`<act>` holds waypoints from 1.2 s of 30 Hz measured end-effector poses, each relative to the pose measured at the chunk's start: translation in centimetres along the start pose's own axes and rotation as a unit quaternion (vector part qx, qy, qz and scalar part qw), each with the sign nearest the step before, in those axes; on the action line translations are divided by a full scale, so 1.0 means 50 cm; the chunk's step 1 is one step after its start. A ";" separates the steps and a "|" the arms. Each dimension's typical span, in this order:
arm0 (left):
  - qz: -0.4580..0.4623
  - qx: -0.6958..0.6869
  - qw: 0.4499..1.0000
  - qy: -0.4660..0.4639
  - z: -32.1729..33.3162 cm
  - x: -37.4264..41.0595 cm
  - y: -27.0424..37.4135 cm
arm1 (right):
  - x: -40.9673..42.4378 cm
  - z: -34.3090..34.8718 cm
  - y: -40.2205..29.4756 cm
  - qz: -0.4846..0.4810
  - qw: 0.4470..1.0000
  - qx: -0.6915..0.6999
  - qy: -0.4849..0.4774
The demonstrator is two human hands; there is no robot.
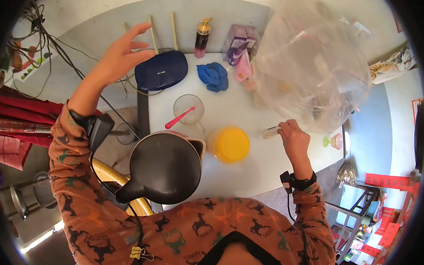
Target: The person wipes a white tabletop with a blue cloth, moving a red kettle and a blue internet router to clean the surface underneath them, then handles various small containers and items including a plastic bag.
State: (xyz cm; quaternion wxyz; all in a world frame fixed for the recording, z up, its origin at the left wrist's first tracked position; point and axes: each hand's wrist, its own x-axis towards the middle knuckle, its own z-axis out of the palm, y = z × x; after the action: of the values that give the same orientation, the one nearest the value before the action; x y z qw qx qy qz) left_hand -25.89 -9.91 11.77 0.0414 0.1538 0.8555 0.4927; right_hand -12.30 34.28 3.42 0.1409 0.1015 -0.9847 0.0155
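My left hand (122, 55) is raised with its fingers apart beside a dark blue router (161, 70) with several pale antennas. My right hand (293, 137) pinches a small clear packet (269, 133) above the white table. Between my arms stand a jar with a yellow lid (232, 144), a kettle with a black lid (165, 167) and a glass mug (188, 109) with a pink spoon (179, 118) lying across its rim. A crumpled blue cloth (213, 77) lies beyond the mug. What the packet contains is too blurred to tell.
A large clear plastic bag (312, 66) bulges over the table's far right. A pump bottle (202, 37), purple boxes (240, 37) and a pink packet (243, 68) stand along the back. Black cables (64, 53) hang at the left. A wicker chair (109, 174) is beside the kettle.
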 end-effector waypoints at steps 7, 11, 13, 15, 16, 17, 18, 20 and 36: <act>-0.009 -0.043 0.999 -0.013 -0.017 -0.110 0.034 | -0.027 -0.029 0.023 0.081 0.991 -0.039 -0.094; -0.011 -0.023 0.999 -0.031 -0.012 -0.181 0.066 | -0.012 -0.033 0.018 0.050 0.987 -0.049 -0.145; -0.023 -0.014 0.999 -0.033 -0.011 -0.223 0.078 | -0.010 -0.036 0.021 0.040 0.982 -0.067 -0.175; -0.035 -0.028 0.999 -0.030 -0.012 -0.265 0.082 | -0.005 -0.046 0.017 0.031 0.976 -0.086 -0.196; -0.055 -0.033 0.998 -0.028 -0.011 -0.282 0.081 | -0.003 -0.055 0.013 0.031 0.974 -0.096 -0.203; -0.051 -0.036 0.998 -0.033 -0.009 -0.297 0.075 | -0.002 -0.064 0.008 0.030 0.972 -0.107 -0.209; -0.050 -0.035 0.998 -0.035 -0.007 -0.315 0.073 | 0.002 -0.071 0.003 0.020 0.971 -0.113 -0.211; -0.050 -0.055 0.997 -0.034 0.004 -0.345 0.074 | 0.009 -0.086 -0.010 -0.002 0.968 -0.125 -0.216; -0.031 -0.059 0.977 0.203 0.063 -0.512 0.030 | 0.486 0.240 -0.106 -0.053 0.983 -0.174 0.023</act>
State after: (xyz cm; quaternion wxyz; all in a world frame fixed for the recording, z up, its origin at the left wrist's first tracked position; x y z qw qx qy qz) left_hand -0.54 -14.37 9.38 -0.1094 0.0214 0.8196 0.5621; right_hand -37.37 23.62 -1.27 0.1796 0.1271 -0.9621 -0.1610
